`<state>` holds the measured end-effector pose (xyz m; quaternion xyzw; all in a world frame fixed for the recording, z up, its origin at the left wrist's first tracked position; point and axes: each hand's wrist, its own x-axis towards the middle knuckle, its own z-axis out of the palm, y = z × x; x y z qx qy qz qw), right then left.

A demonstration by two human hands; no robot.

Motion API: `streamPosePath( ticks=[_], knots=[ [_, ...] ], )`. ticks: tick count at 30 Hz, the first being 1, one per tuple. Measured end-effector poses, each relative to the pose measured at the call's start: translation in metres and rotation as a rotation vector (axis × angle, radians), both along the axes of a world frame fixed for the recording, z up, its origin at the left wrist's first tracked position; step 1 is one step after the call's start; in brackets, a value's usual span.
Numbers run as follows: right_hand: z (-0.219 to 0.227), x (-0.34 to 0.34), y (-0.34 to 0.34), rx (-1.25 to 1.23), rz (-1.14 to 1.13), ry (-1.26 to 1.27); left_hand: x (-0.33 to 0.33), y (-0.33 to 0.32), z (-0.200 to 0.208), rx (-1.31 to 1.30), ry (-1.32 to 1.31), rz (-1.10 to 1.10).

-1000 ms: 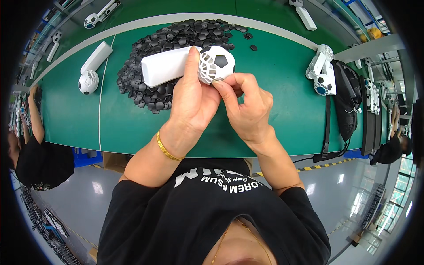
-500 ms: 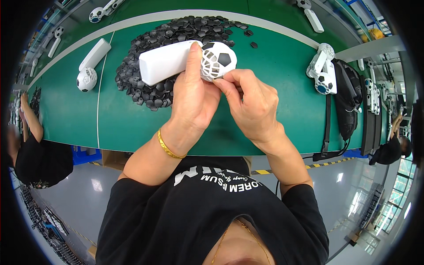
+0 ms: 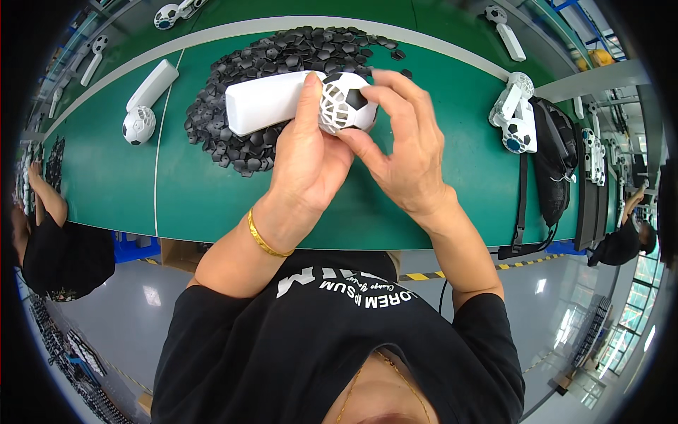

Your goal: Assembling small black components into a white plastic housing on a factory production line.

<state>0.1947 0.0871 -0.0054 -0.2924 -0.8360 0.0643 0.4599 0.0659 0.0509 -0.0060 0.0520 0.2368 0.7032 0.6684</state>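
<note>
A white device with a long rounded-box handle [image 3: 265,104] and a ball-shaped head [image 3: 346,102] patterned like a football is held above the table. My left hand [image 3: 305,152] grips it from below, thumb laid over the joint between handle and head. On the ball's right side my right hand [image 3: 413,152] has its thumb at the lower edge and its index finger near the upper black patch, spanning the ball. White openwork lattice shows on the ball's left, black pentagons on its right. Beneath and behind lies a heap of small black pentagonal pieces [image 3: 282,53].
Another white football-headed device [image 3: 139,126] lies at the left on the green tabletop [image 3: 452,106]. More such devices [image 3: 519,116] are stacked at the right, beside a black bag [image 3: 554,162] with a hanging strap. One person [image 3: 67,240] sits far left, another [image 3: 625,240] far right.
My right hand has opened from a pinch at the ball's lower edge to span the ball, its fingers moving up the right side. The left hand keeps its hold.
</note>
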Motion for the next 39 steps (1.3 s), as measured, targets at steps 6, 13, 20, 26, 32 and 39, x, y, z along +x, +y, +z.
streamPosePath(
  ticks=[6, 13, 20, 26, 32, 39],
  knots=[
    [0.004, 0.007, 0.006, -0.194, 0.203, 0.001, -0.002, -0.009, 0.005, 0.035, -0.041, -0.139],
    [0.008, 0.010, -0.001, -0.215, 0.356, -0.018, -0.009, -0.028, 0.006, 0.099, -0.086, -0.289],
    [0.023, 0.045, 0.008, -0.865, 0.566, 0.311, -0.036, -0.048, 0.006, 0.100, 0.384, -0.530],
    [0.023, 0.044, 0.011, -1.156, 0.684, 0.246, -0.060, -0.026, -0.011, -0.048, -0.356, -0.972],
    [0.031, 0.039, 0.024, -1.112, 0.709, -0.088, -0.042, -0.030, -0.016, 0.088, 0.296, -0.976],
    [-0.021, 0.055, 0.085, -0.655, -0.267, -0.097, -0.024, -0.029, -0.012, 0.086, 0.488, -0.747]
  ],
)
